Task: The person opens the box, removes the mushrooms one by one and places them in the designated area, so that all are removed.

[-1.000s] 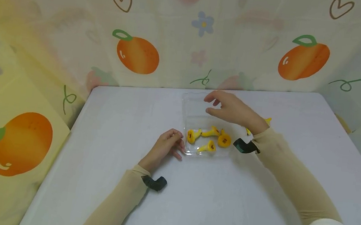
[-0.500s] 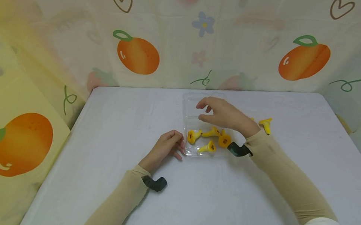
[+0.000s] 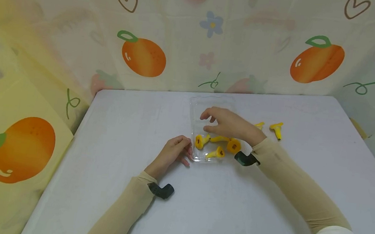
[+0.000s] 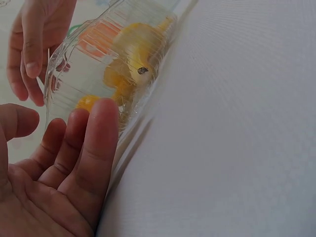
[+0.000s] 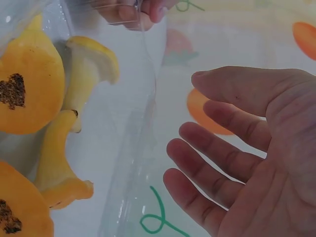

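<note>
A clear plastic clamshell box (image 3: pixel 200 158) lies with its lid (image 3: pixel 197 106) folded back on the white table. Several yellow mushrooms (image 3: pixel 218 152) with dark patches on their caps are inside its near half; the right wrist view shows one curved mushroom (image 5: pixel 63 165) close up. My left hand (image 3: pixel 173 150) is at the box's left side, fingertips against or very near the wall, loosely bent and gripping nothing. Over the box hovers my right hand (image 3: pixel 226 124), thumb and fingers apart with nothing between them, partly covering the middle of the box.
To the right of the box, a yellow mushroom (image 3: pixel 276 130) stands on the table (image 3: pixel 130 121). Another mushroom (image 3: pixel 259 125) is partly hidden behind my right wrist. A printed curtain (image 3: pixel 183 34) with oranges and hearts hangs along the table's back edge.
My right hand has moved left and nearer to me, from above the lid toward the mushrooms. The loose mushrooms at right have come into view. My left hand stays put.
</note>
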`<action>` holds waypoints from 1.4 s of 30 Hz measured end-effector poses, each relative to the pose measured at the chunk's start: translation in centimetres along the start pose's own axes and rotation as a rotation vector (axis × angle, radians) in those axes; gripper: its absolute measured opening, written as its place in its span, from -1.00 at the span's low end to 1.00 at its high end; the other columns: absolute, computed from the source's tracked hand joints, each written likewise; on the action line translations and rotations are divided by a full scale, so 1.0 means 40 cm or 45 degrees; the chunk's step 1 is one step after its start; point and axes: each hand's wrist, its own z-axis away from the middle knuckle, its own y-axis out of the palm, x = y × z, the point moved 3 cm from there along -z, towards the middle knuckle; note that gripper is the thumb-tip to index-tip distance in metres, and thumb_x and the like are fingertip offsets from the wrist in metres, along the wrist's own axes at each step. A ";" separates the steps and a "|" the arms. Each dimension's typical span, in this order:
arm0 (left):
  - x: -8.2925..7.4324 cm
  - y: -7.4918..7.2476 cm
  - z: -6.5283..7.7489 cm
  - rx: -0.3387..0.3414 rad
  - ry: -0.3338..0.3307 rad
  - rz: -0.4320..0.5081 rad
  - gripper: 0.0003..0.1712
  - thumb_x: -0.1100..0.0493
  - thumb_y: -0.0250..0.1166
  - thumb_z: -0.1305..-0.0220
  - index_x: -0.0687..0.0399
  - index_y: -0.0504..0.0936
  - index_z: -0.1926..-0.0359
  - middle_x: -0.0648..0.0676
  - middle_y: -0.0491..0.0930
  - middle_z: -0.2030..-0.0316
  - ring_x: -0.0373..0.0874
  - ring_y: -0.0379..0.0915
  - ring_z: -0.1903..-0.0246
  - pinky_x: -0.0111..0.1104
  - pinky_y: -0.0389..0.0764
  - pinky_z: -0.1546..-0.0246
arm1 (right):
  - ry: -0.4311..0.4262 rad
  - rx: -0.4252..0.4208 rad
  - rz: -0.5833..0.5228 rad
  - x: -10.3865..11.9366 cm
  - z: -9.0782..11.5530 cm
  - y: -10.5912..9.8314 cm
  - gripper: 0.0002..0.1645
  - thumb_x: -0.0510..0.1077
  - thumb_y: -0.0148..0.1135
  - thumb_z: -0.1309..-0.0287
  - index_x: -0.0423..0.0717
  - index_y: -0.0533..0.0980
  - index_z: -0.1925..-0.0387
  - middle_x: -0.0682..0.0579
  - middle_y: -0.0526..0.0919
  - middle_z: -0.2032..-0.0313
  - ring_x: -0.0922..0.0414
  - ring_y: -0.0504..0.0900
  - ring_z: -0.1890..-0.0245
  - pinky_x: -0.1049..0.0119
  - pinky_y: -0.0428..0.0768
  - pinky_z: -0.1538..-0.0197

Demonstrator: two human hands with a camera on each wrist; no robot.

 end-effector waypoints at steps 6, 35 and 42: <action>0.001 0.003 -0.002 -0.001 -0.005 -0.020 -0.63 -0.01 0.10 -0.53 0.27 0.50 0.13 0.05 0.56 0.40 -0.13 0.62 0.42 -0.36 0.73 0.48 | -0.021 0.031 0.004 -0.010 -0.003 0.018 -0.50 -0.08 0.25 -0.36 -0.15 0.45 -0.26 -0.12 0.57 -0.25 -0.13 0.56 -0.22 -0.01 0.59 -0.28; 0.004 0.003 -0.004 0.011 0.017 -0.056 -0.67 0.05 0.14 -0.49 0.30 0.53 0.12 0.01 0.56 0.41 -0.14 0.59 0.43 -0.36 0.73 0.50 | -0.078 0.208 0.105 -0.014 -0.013 0.095 -0.48 -0.14 0.34 -0.26 -0.08 0.52 -0.24 -0.04 0.59 -0.19 -0.03 0.53 -0.24 0.00 0.54 -0.36; 0.001 0.004 -0.004 0.014 0.026 -0.032 -0.75 0.10 0.14 -0.49 0.26 0.53 0.17 0.01 0.56 0.44 -0.15 0.58 0.45 -0.36 0.72 0.53 | -0.084 0.233 0.095 -0.015 -0.014 0.108 -0.57 -0.15 0.32 -0.28 -0.02 0.57 -0.18 -0.01 0.61 -0.14 0.03 0.52 -0.14 0.04 0.55 -0.34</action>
